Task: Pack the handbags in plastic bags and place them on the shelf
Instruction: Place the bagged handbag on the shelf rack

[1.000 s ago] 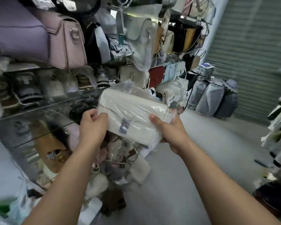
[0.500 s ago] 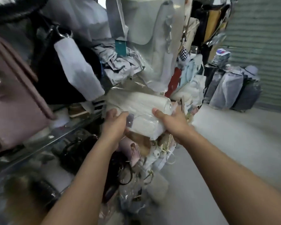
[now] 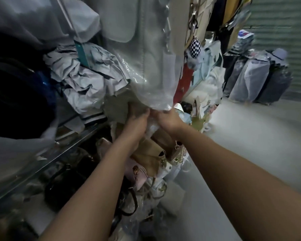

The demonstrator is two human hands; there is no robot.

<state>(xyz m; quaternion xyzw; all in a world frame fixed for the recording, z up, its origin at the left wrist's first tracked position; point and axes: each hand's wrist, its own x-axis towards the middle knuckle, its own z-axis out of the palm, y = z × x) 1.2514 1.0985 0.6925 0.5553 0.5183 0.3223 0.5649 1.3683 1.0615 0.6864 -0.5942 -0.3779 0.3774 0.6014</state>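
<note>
The white handbag in its clear plastic bag [image 3: 118,108] lies pushed in at the glass shelf [image 3: 68,146], mostly hidden behind a large pale bag hanging in plastic [image 3: 146,49]. My left hand [image 3: 137,122] grips its near left side. My right hand [image 3: 169,119] holds its right end, with crinkled plastic [image 3: 152,126] showing between the two hands. The hanging plastic covers the fingertips of both hands.
Crumpled grey paper [image 3: 80,80] fills the shelf to the left. Under my hands sit a tan handbag [image 3: 149,157], a pink bag [image 3: 139,174] and a black bag [image 3: 64,185]. Wrapped suitcases [image 3: 259,80] stand by the roller shutter [image 3: 285,23] at the right.
Both hands carried the bagged white handbag forward and up under the hanging bag onto the shelf; it went from fully visible to mostly hidden. The view moved closer to the rack.
</note>
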